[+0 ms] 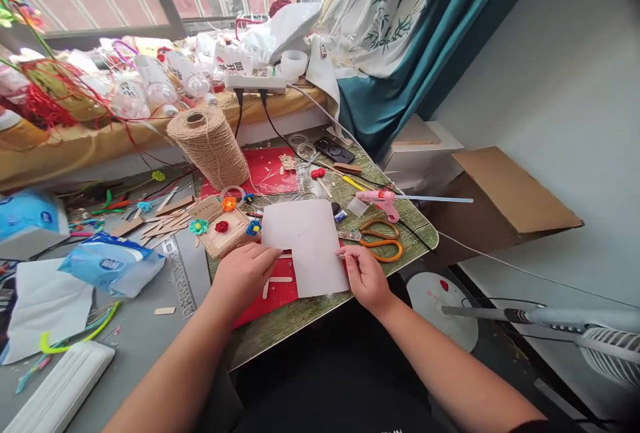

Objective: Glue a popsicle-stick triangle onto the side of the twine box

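A white sheet of card (315,240) with a notch in its lower left lies between my two hands. My left hand (247,276) has its fingers pressed together at the notch, gripping the card's edge. At the card's right edge, my right hand (367,276) is closed in a pinch, with a small pale bit showing at its fingertips. Under the card is a red sheet (280,296) with narrow wooden sticks (277,280) on it. Orange-handled scissors (385,243) and a pink glue gun (380,201) lie beyond my right hand.
A twine spool (207,146) stands behind a wooden-stick box (233,230) with small flowers. Left are a clear ruler (177,280), a blue tissue pack (110,263) and loose sticks. A power strip (255,82) sits on the sill, a fan (565,320) at right.
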`<state>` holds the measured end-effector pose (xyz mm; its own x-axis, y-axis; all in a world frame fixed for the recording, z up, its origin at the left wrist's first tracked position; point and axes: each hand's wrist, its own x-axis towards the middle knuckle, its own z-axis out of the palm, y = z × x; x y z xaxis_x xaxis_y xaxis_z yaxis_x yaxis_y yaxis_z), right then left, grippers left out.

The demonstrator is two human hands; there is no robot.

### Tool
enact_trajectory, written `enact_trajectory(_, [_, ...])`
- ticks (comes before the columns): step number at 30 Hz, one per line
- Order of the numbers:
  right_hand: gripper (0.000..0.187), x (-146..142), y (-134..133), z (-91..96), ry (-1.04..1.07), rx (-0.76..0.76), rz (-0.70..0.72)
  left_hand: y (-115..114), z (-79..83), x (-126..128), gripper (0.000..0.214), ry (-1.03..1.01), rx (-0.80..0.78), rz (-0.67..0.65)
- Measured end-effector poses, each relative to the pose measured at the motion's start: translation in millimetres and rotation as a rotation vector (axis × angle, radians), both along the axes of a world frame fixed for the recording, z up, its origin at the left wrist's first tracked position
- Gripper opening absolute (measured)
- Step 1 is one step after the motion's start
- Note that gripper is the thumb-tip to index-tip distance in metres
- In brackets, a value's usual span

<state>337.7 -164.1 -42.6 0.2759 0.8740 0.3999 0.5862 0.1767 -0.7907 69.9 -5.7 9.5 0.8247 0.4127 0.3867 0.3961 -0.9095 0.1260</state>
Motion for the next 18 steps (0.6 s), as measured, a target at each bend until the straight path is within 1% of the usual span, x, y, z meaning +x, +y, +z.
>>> enact_trajectory(2, [0.012, 0.6, 2.1, 0.1, 0.017, -0.055, -0.021, -1.1, 1.3, -0.4, 0.021, -0.039, 0.006, 0.037])
enact_trajectory(4, [0.012, 0.0, 4.4, 1.2, -0.013, -0.076, -0.03, -3.2, 1.1, 0.3, 0.022, -0.032, 0.003, 0.063])
enact_trajectory(9, [0.012, -2.0, 6.3, 1.9, -0.046, -0.057, -0.078, -12.1, -4.2, 9.8, 0.019, 0.155, -0.042, 0.073])
enact_trajectory(13, [0.013, -2.4, 5.5, -1.4, -0.072, -0.074, -0.075, -17.4, -7.2, 18.1, 0.018, 0.239, -0.098, 0.082])
enact_trajectory(18, [0.017, -4.2, 5.8, -6.3, -0.115, -0.07, -0.085, -15.8, -7.2, 16.4, 0.01, 0.347, -0.109, 0.105])
